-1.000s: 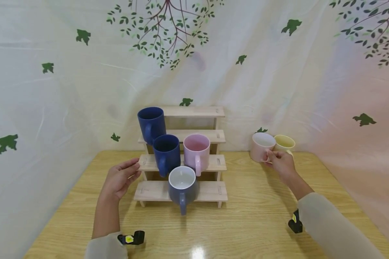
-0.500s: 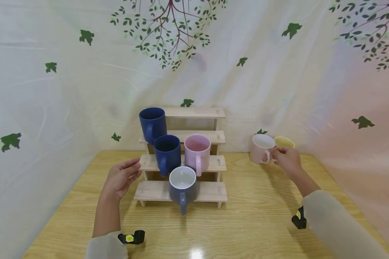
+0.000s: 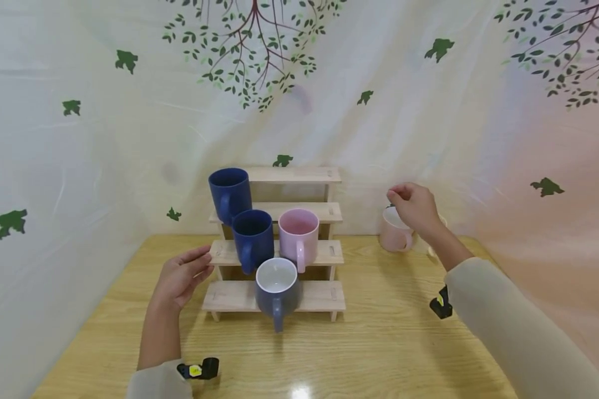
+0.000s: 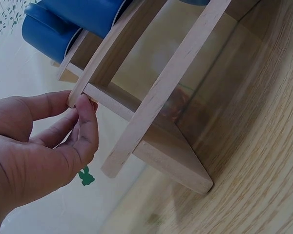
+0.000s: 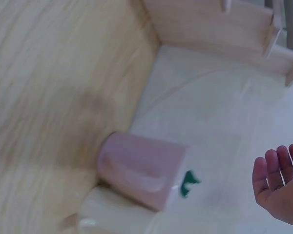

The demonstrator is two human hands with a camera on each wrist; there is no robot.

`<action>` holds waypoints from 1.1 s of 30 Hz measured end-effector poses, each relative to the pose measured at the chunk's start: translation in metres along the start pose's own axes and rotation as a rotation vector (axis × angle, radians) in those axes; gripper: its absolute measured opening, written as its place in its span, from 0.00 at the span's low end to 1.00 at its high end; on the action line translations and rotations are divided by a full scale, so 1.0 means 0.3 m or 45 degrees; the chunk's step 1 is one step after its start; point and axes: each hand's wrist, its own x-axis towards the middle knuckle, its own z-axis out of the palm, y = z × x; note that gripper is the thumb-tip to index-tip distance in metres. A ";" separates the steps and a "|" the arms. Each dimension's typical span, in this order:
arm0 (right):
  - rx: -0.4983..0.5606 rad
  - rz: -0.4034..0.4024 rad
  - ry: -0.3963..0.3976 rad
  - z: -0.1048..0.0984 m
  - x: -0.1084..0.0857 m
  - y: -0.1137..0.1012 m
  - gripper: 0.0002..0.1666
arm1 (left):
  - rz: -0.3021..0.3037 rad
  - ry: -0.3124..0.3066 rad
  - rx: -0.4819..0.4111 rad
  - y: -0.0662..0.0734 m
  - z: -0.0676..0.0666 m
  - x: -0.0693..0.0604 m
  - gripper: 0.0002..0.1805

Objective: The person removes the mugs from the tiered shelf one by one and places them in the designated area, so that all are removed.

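My left hand (image 3: 178,280) pinches the left end of a shelf board on the wooden tiered stand (image 3: 229,299); in the left wrist view thumb and finger meet at the board end. My right hand (image 3: 416,209) is raised over the pale pink mug (image 3: 391,237), holding nothing, its fingers loosely bent. That mug stands on the table with its handle facing front right. Behind my right forearm is a yellow mug, mostly hidden in the head view, and the right wrist view shows a pale mug (image 5: 112,214) beside the pink one.
On the stand are a dark blue mug (image 3: 229,194) high on the left, another dark blue mug (image 3: 253,238), a pink mug (image 3: 293,241) and a grey-blue mug (image 3: 274,296) with white inside. A printed cloth (image 3: 359,138) hangs behind the wooden table (image 3: 369,343).
My right hand has let go of the pale pink mug's handle and risen up and left above it. My left hand keeps its place at the stand.
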 end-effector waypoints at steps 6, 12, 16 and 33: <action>0.028 -0.180 -0.079 0.077 0.028 -0.155 0.16 | -0.011 0.009 -0.026 -0.008 -0.014 -0.005 0.30; 0.042 -0.269 -0.205 0.143 0.031 -0.271 0.14 | -0.008 0.018 -0.042 -0.009 -0.020 -0.005 0.30; 0.053 -0.336 -0.265 0.184 0.029 -0.334 0.14 | -0.007 0.016 -0.052 -0.008 -0.019 -0.005 0.30; -0.098 -0.528 -0.605 0.342 -0.043 -0.572 0.22 | -0.011 0.006 -0.023 -0.008 -0.004 0.013 0.30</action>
